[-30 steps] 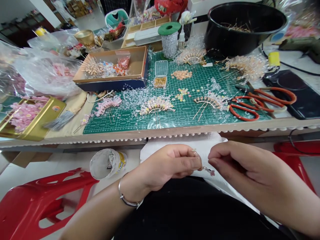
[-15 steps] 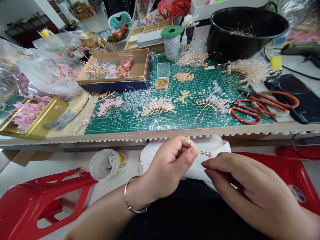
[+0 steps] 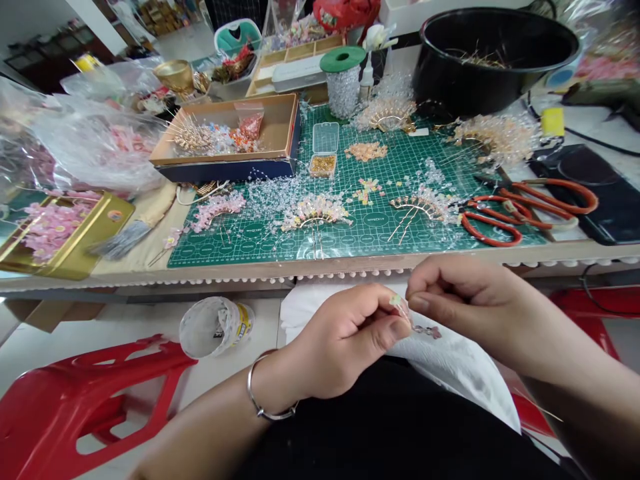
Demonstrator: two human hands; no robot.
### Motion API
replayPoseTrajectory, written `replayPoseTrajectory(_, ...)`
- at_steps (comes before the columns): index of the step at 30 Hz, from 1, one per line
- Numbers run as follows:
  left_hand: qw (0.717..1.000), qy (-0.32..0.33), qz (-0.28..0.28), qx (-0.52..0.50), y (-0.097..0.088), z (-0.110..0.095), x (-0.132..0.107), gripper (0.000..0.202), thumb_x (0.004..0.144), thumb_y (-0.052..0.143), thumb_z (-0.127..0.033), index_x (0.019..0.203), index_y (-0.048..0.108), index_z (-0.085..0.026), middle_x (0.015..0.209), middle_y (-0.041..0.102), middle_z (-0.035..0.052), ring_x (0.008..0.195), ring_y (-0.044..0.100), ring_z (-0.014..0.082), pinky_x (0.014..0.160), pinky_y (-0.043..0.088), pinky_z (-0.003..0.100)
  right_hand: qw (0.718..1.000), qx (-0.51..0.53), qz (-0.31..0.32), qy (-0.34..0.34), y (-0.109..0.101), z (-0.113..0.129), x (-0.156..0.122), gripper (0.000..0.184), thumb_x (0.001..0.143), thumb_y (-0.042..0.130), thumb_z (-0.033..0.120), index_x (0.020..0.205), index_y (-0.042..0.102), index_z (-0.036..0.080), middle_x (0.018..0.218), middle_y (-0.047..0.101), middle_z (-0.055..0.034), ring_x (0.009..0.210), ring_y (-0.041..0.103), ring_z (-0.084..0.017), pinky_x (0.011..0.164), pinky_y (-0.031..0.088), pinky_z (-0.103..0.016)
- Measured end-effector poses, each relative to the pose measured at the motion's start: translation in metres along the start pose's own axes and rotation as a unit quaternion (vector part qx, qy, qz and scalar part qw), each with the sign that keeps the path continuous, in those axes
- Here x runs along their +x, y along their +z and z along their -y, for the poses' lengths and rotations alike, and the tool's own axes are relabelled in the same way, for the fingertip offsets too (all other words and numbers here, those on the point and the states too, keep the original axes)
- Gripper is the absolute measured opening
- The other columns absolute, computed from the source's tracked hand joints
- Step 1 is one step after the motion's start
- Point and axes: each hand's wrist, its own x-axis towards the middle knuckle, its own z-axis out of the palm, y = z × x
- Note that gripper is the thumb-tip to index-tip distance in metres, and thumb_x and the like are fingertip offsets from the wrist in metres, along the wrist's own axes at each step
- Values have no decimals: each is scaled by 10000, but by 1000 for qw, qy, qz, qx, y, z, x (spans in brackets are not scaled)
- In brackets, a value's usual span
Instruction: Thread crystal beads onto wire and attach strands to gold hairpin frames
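Note:
My left hand [image 3: 345,337] pinches a small beaded wire flower sprig [image 3: 401,308] between thumb and fingertips, and a silver bangle [image 3: 265,400] circles that wrist. A tiny pink flower bead [image 3: 427,331] hangs from the sprig on a fine wire. My right hand [image 3: 463,290] is just above and right of the sprig, with its thumb and forefinger drawn close together. Any fine wire between them is too thin to make out. A white cloth [image 3: 450,363] lies across my lap below both hands.
The bench edge runs just beyond my hands. A green cutting mat [image 3: 380,227] holds several beaded hairpins, and orange-handled pliers [image 3: 520,210] lie to the right. A cardboard box [image 3: 225,133] and gold tin [image 3: 85,240] stand left. Red stools [image 3: 85,407] and a plastic tub [image 3: 215,327] sit below.
My right hand has risen from the cloth and moved up beside the sprig. My left hand has shifted slightly right and down, carrying the sprig with it.

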Motion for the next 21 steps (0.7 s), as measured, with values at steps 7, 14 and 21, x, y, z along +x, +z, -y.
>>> replayPoseTrajectory(7, 980, 42, -56, -188, 1, 8, 4, 204, 980, 576, -345, 864, 532, -184, 734, 552, -13, 657, 472, 91, 639, 362, 235, 961, 221, 131, 106, 30, -20, -8, 409, 878, 568, 640, 834, 573, 233, 576, 281, 83, 478, 227, -95, 420, 235, -218)
replayPoseTrajectory(14, 978, -124, -47, -158, -7, -7, 7, 356, 803, 771, -464, 800, 595, -154, 668, 492, -41, 595, 367, 76, 558, 270, 231, 993, -111, 1, -30, 0, -9, -22, 288, 940, 612, 466, 1221, 648, 417, 1302, 630, 2, 1243, 541, -269, 1075, 414, -402)
replayPoseTrajectory(21, 979, -173, -8, -104, -12, -11, 4, 471, 714, 778, -598, 780, 643, -151, 769, 587, -4, 726, 492, 124, 694, 370, 269, 938, -285, 6, -198, -3, 10, -17, 259, 959, 574, 337, 1205, 582, 419, 1166, 683, 9, 1070, 650, -216, 925, 540, -341)
